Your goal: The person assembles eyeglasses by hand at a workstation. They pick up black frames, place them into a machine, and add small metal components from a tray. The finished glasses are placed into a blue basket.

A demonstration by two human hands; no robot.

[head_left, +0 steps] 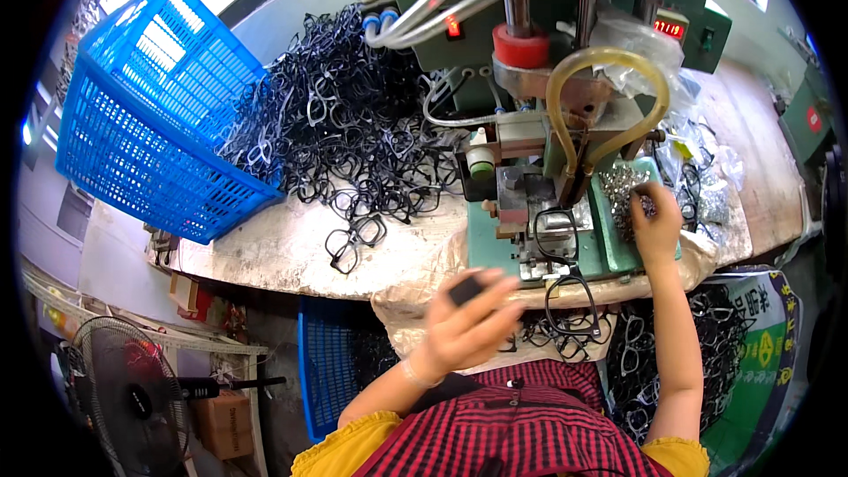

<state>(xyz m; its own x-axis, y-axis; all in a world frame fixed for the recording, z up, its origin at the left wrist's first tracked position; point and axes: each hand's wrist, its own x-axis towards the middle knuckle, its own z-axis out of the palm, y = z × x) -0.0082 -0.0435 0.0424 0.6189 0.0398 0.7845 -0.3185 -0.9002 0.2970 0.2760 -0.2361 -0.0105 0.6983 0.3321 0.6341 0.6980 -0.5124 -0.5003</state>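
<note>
A black eyeglass frame (572, 305) hangs at the front of the press's metal fixture (555, 223), one rim up against the fixture and the other over the bench edge. My right hand (655, 225) reaches into a green tray (617, 247) of small shiny metal pieces (621, 184). Its fingers are curled together at the pile; what they pinch is too small to make out. Left of the frame, my left hand (473, 327) is in the air, blurred, fingers stretched out and apart from the frame. A black cover-like patch (465, 290) shows on one finger.
The green press (521, 49) with hoses stands ahead. Left of it, a heap of dark eyeglass frames (340, 115) spills from a tipped blue basket (159, 124). More frames lie in my lap and below the bench (645, 344). A fan (132, 397) stands lower left.
</note>
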